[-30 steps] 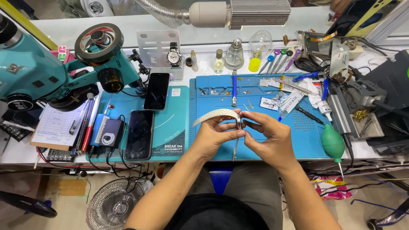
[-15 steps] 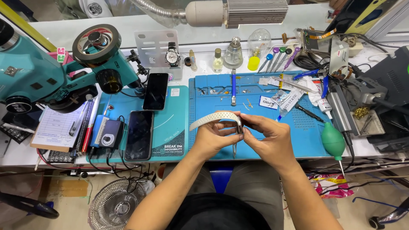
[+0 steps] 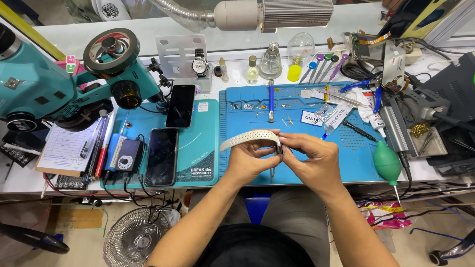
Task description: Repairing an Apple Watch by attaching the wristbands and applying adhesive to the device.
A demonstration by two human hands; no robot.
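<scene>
1. My left hand [image 3: 250, 160] pinches the pale perforated rubber watch strap [image 3: 247, 139] from below, lifting it just above the near edge of the blue silicone work mat [image 3: 297, 143] so its buckle end faces me.
2. My right hand [image 3: 311, 158] closes its fingertips on that end, steadying the small metal part there; what exactly it grips, I cannot tell.
3. Left of the mat lie two dark smartphones [image 3: 161, 157], screens up, apparently parked out of the way.
4. Behind the mat: one steel wristwatch [image 3: 200, 64] on its stand.
5. Right of the mat: one green rubber air blower [image 3: 387, 163], in easy reach.
</scene>
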